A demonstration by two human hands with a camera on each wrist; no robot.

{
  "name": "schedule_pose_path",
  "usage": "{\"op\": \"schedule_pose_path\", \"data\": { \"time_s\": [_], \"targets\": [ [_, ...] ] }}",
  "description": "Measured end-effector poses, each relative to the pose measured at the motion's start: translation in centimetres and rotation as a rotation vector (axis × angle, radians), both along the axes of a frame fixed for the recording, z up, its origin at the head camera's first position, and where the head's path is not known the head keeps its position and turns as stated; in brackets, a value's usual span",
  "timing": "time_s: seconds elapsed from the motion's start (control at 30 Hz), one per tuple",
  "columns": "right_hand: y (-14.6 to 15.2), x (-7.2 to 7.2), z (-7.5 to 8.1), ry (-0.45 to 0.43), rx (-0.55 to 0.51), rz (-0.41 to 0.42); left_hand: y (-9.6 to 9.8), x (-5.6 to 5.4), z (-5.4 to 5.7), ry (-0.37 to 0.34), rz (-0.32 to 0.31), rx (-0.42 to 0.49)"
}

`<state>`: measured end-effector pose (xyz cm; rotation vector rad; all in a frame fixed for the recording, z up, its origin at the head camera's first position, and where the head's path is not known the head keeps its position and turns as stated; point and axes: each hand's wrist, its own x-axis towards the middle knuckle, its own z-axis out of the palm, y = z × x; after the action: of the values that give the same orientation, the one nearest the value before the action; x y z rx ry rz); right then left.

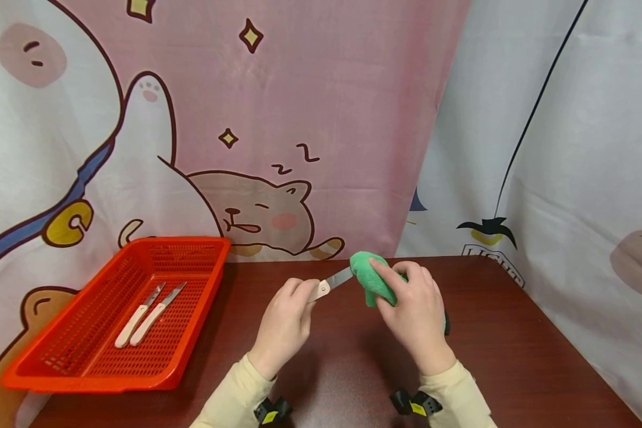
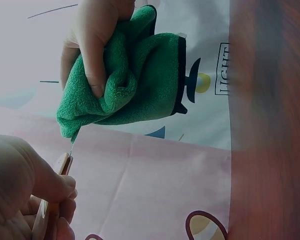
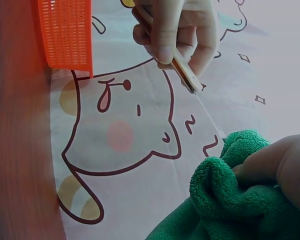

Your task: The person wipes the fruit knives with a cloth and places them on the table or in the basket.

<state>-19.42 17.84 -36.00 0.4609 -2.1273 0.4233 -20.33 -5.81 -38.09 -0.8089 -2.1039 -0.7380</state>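
My left hand [image 1: 289, 312] grips the cream handle of a small knife [image 1: 329, 285] above the brown table [image 1: 513, 356], blade pointing right. My right hand [image 1: 414, 309] holds a bunched green cloth [image 1: 371, 279] wrapped around the blade's tip. In the left wrist view the green cloth [image 2: 135, 75] is squeezed by the right hand's fingers [image 2: 92, 55], and the thin blade [image 2: 72, 145] runs into its lower corner. In the right wrist view the left hand [image 3: 177, 30] pinches the knife handle [image 3: 185, 72], and the cloth [image 3: 230, 200] fills the lower right.
An orange mesh basket [image 1: 59, 368] stands at the table's left, holding two more cream-handled knives [image 1: 144, 315]. A cartoon-printed curtain [image 1: 278, 119] hangs behind the table. The table's right edge runs diagonally at the right.
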Motion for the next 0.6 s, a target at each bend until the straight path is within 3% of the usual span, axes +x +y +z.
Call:
{"op": "schedule_pose_path", "data": {
  "time_s": [0.6],
  "targets": [
    [1.3,-0.3,0.3,0.008,-0.035,-0.042,-0.3,-0.2,0.0,-0.008,0.01,0.017]
  ]
}}
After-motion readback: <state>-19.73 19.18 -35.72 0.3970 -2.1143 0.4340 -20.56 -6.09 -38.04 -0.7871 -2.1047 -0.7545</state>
